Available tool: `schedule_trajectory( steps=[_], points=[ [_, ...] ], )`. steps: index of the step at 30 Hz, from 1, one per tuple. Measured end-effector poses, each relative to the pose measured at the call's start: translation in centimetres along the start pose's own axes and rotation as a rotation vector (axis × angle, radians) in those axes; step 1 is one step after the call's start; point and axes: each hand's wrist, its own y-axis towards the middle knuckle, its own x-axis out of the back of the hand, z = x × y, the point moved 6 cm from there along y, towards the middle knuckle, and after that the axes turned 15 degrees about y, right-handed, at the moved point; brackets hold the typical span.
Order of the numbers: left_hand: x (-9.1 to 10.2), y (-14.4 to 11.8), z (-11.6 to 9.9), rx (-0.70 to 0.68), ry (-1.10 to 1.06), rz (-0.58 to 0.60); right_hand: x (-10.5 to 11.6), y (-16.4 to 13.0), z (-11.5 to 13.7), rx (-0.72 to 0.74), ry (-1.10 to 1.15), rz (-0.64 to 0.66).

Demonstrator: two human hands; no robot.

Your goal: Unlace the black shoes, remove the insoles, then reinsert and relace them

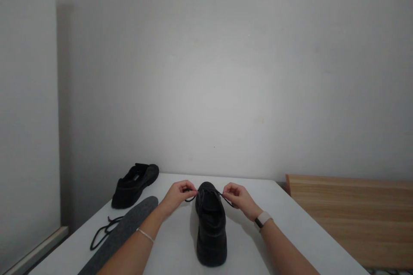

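A black shoe [212,234] stands upright on the white table, its heel toward me and its toe pointing at the wall. My left hand [180,195] is closed in a pinch on a black shoelace [190,200] at the shoe's left side. On the other side, my right hand [238,197] pinches the lace's other part, whose loose end [228,202] hangs below the fingers. Both lace parts run out from the front of the shoe's opening. The lacing holes are too small and dark to make out.
A second black shoe [134,187] sits at the table's back left. Near it lie a grey insole [142,210] and a loose black lace [100,238], partly beside my left forearm. The white table [251,249] meets a grey wall. A wooden board [348,219] stands off its right edge.
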Motion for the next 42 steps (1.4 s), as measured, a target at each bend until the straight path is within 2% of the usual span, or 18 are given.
schedule_trajectory(
  steps=[11,17,22,33,39,42],
  points=[
    [-0.3,0.3,0.9,0.012,-0.032,-0.125,-0.8,-0.1,0.1,0.028,-0.060,0.052],
    [-0.7,-0.1,0.3,0.072,-0.143,-0.096,-1.1,-0.2,-0.1,0.044,-0.034,0.036],
    [-0.9,-0.1,-0.2,0.041,-0.145,-0.066,-0.9,-0.1,-0.2,0.058,-0.070,0.042],
    [-1.5,-0.4,-0.2,-0.025,0.052,-0.063,-1.5,-0.3,0.3,0.165,-0.121,0.013],
    [-1.0,-0.8,-2.0,-0.097,0.219,-0.026,-1.4,-0.7,2.4,0.343,-0.376,-0.059],
    [-0.8,-0.9,-2.5,-0.124,0.272,0.025,-1.3,-0.8,2.9,0.361,-0.465,-0.066]
  ],
)
